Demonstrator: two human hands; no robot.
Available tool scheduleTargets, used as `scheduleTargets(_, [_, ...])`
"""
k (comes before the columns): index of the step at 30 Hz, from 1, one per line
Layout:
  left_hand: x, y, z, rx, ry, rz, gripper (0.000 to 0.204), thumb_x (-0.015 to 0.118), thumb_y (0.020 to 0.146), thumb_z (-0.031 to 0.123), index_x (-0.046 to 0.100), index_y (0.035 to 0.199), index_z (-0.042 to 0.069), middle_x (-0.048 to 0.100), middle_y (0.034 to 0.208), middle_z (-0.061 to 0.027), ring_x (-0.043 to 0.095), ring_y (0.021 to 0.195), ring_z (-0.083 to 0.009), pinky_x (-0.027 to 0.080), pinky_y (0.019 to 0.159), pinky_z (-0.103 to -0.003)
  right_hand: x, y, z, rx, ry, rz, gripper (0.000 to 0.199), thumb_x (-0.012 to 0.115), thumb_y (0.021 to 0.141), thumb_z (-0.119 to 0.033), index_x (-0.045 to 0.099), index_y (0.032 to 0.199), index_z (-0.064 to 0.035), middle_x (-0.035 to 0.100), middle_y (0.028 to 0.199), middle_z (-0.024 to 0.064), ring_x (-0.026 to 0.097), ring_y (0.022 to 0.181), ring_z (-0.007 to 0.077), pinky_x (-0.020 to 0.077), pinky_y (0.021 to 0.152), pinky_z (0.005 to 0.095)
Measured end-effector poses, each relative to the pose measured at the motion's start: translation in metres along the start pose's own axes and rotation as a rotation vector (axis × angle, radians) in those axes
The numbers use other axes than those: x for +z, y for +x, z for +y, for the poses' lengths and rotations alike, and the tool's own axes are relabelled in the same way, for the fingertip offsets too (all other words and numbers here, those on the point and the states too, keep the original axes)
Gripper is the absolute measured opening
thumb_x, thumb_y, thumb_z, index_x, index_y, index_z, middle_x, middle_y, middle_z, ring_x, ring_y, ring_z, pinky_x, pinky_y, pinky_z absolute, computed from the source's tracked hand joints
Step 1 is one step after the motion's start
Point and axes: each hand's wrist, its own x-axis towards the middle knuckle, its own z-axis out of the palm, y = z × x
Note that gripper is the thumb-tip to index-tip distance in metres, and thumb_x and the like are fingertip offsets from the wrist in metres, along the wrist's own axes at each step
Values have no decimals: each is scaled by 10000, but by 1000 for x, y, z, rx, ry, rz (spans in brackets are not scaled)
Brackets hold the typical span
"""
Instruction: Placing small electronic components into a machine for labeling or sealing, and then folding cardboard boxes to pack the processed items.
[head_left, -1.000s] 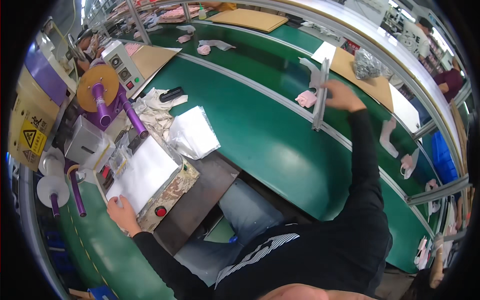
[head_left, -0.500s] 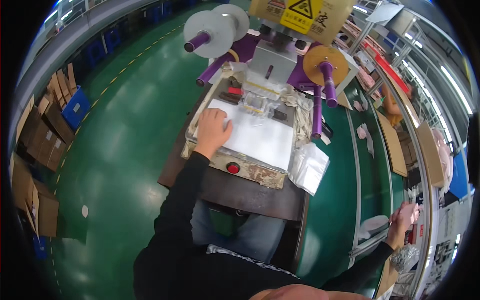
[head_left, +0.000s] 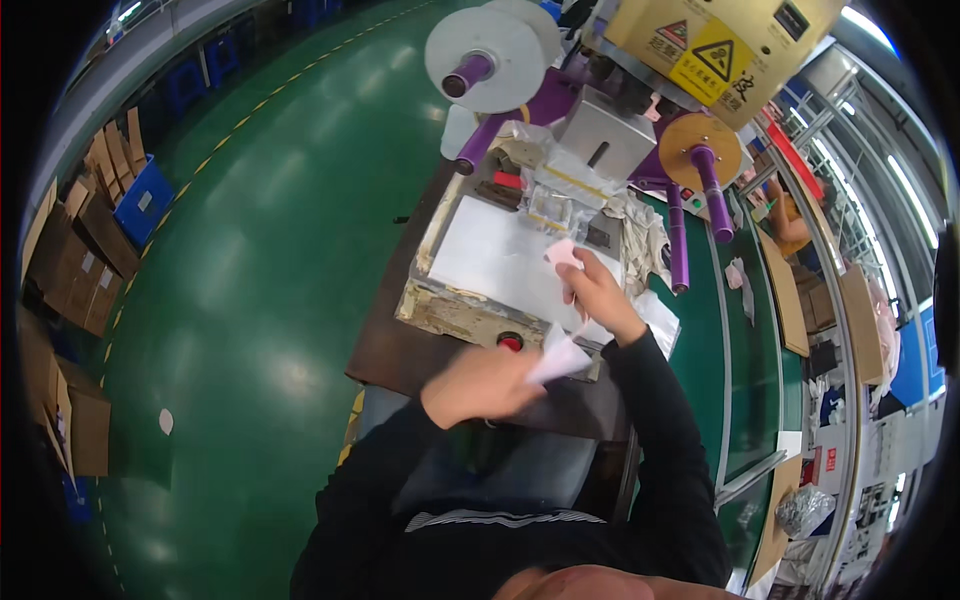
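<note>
My right hand (head_left: 605, 298) is closed on a small pink piece (head_left: 563, 254), thin and soft-looking, above the white sheet (head_left: 480, 245) on the press bed. Lower and to the left, my left hand (head_left: 478, 385), smeared by motion, grips a pale pinkish-white flap (head_left: 560, 360) in front of the bed's front edge. A thin pink strip shows between the two hands; whether it joins both pieces I cannot tell. Just beyond my left hand is a red push button (head_left: 510, 342). The grey press head (head_left: 606, 138) hangs over the back of the bed, with clear plastic film (head_left: 565, 190) beneath it.
White reels (head_left: 490, 60) and a wooden disc (head_left: 700, 148) on purple rods flank the press. Crumpled cloth (head_left: 645, 235) and a clear bag (head_left: 657, 325) lie at the bed's right. A green conveyor (head_left: 750, 400) runs at right; cardboard boxes (head_left: 80, 270) stand far left.
My right hand has come from the conveyor side at right to above the bed, carrying pink material. My left hand has left the white sheet and moved nearer me, now gripping a pale flap.
</note>
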Motion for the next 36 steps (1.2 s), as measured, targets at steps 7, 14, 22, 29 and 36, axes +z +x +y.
scheduleTargets(7, [-41, 43, -55, 50, 484, 837, 344, 770, 829, 222, 659, 1103, 47, 583, 1226, -160, 543, 1188, -339, 384, 1028, -528, 34, 114, 6, -176, -396, 451, 793, 615, 931, -615, 582, 1355, 53, 707, 1193, 304, 702, 1107, 445, 527, 950, 482])
scheduleTargets(14, [9, 48, -115, -14, 280, 882, 377, 781, 815, 272, 657, 1096, 53, 585, 1201, -157, 541, 1165, -343, 389, 990, -509, 10, 150, -16, 58, -932, 397, 725, 642, 860, -659, 696, 1325, -106, 684, 1355, 182, 653, 1244, 378, 531, 1000, 468])
scheduleTargets(22, [11, 50, -115, -54, 356, 889, 384, 720, 821, 284, 636, 1106, 41, 592, 1212, -164, 557, 1144, -349, 408, 954, -506, 8, 164, 25, -442, -1219, 528, 772, 659, 868, -668, 673, 1330, -50, 686, 1287, 223, 641, 1211, 400, 497, 1044, 477])
scheduleTargets(29, [14, 52, -112, -73, 417, 874, 401, 704, 819, 295, 627, 1120, 41, 586, 1209, -162, 550, 1150, -350, 406, 949, -505, 24, 150, 3, -525, -1196, 550, 746, 668, 864, -699, 722, 1100, 6, 698, 1142, 280, 650, 1151, 434, 489, 1015, 496])
scheduleTargets(36, [11, 49, -115, -2, 371, 852, 412, 716, 863, 248, 604, 1189, 22, 581, 1248, -181, 533, 1183, -391, 393, 999, -536, -6, 132, 17, -227, -781, 253, 879, 616, 893, -721, 613, 1327, 43, 600, 1369, 317, 532, 1335, 483, 382, 1160, 526])
